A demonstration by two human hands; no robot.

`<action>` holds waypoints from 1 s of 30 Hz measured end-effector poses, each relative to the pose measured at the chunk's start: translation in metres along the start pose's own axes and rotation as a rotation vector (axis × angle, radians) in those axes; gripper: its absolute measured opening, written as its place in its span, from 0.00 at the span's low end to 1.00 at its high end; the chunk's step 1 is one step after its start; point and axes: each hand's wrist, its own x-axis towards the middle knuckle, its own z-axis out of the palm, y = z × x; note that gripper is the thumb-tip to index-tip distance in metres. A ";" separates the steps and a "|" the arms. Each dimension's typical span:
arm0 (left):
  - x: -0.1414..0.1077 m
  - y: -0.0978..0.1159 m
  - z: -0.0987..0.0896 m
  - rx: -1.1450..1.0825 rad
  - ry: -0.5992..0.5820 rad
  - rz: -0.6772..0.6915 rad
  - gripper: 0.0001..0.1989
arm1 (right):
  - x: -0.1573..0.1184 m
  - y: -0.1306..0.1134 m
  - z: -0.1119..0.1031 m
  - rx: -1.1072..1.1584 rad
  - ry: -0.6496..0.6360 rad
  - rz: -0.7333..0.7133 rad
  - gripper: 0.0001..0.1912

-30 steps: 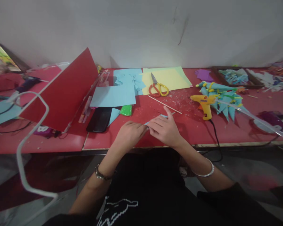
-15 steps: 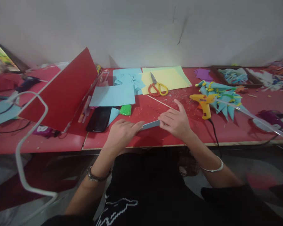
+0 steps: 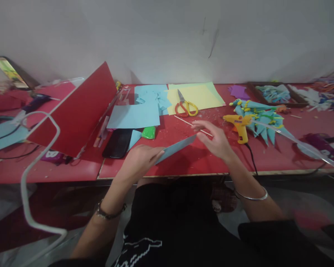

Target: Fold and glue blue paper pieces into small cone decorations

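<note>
A small blue paper piece [image 3: 176,149] is held tilted above the red table, near its front edge. My left hand [image 3: 143,159] pinches its left end between thumb and fingers. At its right upper corner is my right hand [image 3: 213,140], fingers spread and apart, close to the paper; whether it touches the corner I cannot tell. A thin stick [image 3: 183,121] lies just behind my right hand, partly hidden by it. Scissors [image 3: 187,105] with red and yellow handles rest on yellow paper [image 3: 208,97] farther back.
Left of my hands are a black phone [image 3: 117,143], a green packet [image 3: 149,132], a blue sheet [image 3: 133,115] and a leaning red board [image 3: 78,107]. To the right are a yellow glue gun [image 3: 240,126], blue paper cones [image 3: 267,126] and a tray [image 3: 297,97] of scraps.
My right hand has loosened its pinch and spread its fingers, moving slightly right. The blue piece is tilted differently and shows more of its face. My left hand has shifted slightly left and down.
</note>
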 end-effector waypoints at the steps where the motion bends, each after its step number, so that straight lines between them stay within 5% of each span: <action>1: 0.000 0.001 -0.002 -0.053 -0.041 -0.006 0.21 | 0.000 -0.004 0.001 0.068 -0.085 -0.014 0.11; 4: 0.003 0.005 -0.004 -0.098 -0.062 -0.012 0.20 | 0.001 -0.012 0.004 0.083 -0.227 -0.069 0.08; 11: 0.021 0.021 -0.001 0.149 0.241 0.045 0.09 | 0.006 -0.032 0.013 -0.013 -0.296 -0.157 0.10; 18: 0.027 0.030 0.008 0.243 0.449 0.096 0.11 | 0.006 -0.045 0.018 0.137 -0.317 -0.078 0.11; 30: 0.013 0.012 0.014 0.284 0.507 0.107 0.09 | -0.002 -0.037 0.005 0.235 -0.258 0.078 0.13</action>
